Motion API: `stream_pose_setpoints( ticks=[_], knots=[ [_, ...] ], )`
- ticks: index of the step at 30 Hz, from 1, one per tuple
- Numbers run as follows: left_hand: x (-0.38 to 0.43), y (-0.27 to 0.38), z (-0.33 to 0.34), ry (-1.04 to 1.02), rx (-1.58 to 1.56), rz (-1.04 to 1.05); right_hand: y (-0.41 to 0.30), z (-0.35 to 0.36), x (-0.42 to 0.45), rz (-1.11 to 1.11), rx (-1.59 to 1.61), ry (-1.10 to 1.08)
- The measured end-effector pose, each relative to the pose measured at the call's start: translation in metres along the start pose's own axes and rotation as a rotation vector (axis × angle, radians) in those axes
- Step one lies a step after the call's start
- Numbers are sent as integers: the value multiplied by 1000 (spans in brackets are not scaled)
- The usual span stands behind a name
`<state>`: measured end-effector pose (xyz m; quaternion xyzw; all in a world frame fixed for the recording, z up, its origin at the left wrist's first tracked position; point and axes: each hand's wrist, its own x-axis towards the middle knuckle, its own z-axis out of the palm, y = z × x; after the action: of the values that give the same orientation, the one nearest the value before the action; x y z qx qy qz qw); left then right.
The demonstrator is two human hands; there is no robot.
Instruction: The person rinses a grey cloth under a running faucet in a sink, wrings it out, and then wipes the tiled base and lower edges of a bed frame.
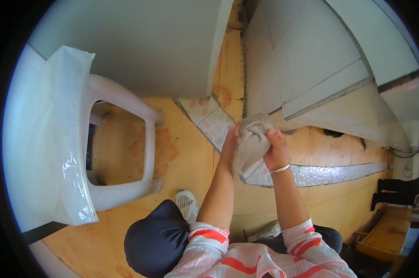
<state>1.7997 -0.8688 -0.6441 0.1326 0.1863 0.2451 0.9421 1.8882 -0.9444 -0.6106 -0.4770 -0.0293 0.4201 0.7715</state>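
A greyish-beige cloth (253,139), bunched at its top and hanging loose below, is held up in front of me between both hands. My left hand (234,135) grips its left side, and the cloth hides most of those fingers. On the other side my right hand (277,147) pinches the cloth's upper right edge, thumb on top. A light-coloured bangle (279,169) circles my right wrist. Below the cloth lies the tiled floor.
A white plastic stool (148,149) stands at left beside a table with a clear plastic cover (70,139). Grey panels (143,41) and a grey cabinet (307,62) rise ahead. A patterned tile strip (334,175) crosses the orange floor. Someone's dark-clothed legs (397,189) show far right, near a wooden bench (383,239).
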Motion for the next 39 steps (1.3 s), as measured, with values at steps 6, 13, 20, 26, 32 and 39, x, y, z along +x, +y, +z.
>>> stream_pose_setpoints(
  ticks=[6, 13, 20, 26, 32, 39],
  knots=[
    [32, -11, -21, -156, -60, 136, -9, -4, -19, -64, -770, -97],
    [92, 3, 110, 193, 765, 876, -51, -51, -74, 37, -864, 12],
    [158, -15, 25, 540, 950, 465, -99, -73, -140, 66, -886, 104],
    [114, 5, 117, 87, 758, 907, -97, -76, -129, 84, -822, 93],
    [161, 88, 216, -108, 749, 929, -101, -78, -133, 131, -912, 38],
    [195, -21, 0, 493, 1179, 464, -98, -82, -140, 130, -885, 64]
  ],
)
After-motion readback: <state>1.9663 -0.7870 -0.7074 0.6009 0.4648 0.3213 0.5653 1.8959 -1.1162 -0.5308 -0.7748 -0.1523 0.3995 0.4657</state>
